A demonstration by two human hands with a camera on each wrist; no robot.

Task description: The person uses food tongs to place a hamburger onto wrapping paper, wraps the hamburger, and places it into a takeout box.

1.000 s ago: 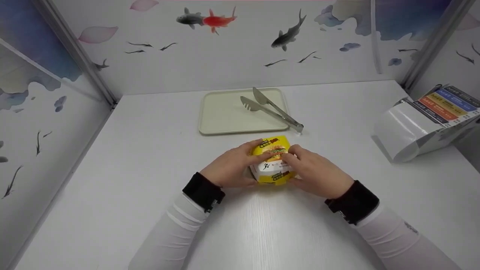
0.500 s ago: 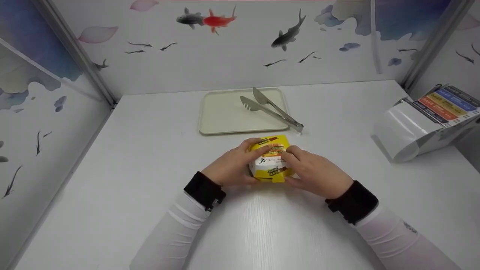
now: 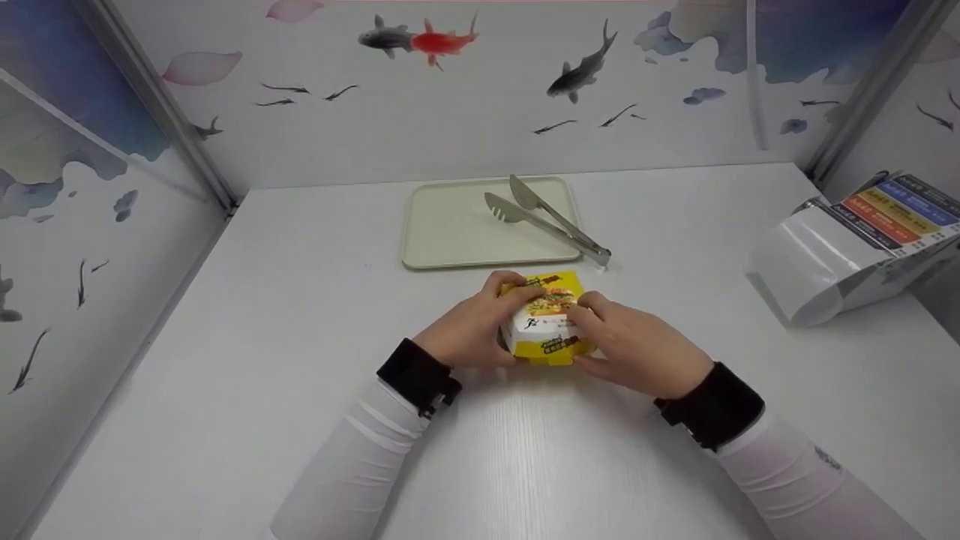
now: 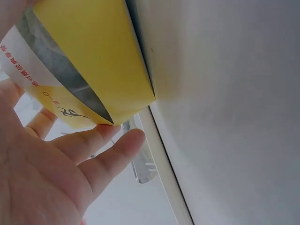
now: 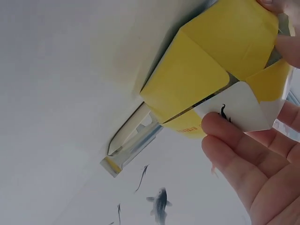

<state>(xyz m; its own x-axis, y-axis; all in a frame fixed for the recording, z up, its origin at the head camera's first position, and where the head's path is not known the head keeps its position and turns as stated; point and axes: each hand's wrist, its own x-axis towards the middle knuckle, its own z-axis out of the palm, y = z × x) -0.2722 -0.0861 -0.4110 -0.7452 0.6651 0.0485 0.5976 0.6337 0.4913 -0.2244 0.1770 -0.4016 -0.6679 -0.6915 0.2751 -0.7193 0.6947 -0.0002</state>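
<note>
A yellow and white cardboard burger box (image 3: 551, 324) with a burger printed on its lid stands on the white table. My left hand (image 3: 480, 322) holds it by the left side, fingers over the top and thumb low at the near corner. On the opposite side my right hand (image 3: 637, 345) grips it, fingertips at the lid edge and thumb near the front flap. In the left wrist view, a dark gap runs between the yellow wall of the burger box (image 4: 98, 51) and its lid. Narrow gaps also show around the side flaps of the burger box (image 5: 187, 70) in the right wrist view.
Behind the box lies a cream tray (image 3: 442, 232), with metal tongs (image 3: 551, 225) resting across its right part, their joined end past the rim. A white carton (image 3: 832, 255) with coloured stripes sits on its side at the right edge. Fish-patterned panels (image 3: 480, 112) enclose the table.
Both hands stay on the burger box, which has tilted and turned slightly between them. The left fingers have shifted a little on the lid. The head view has moved slightly.
</note>
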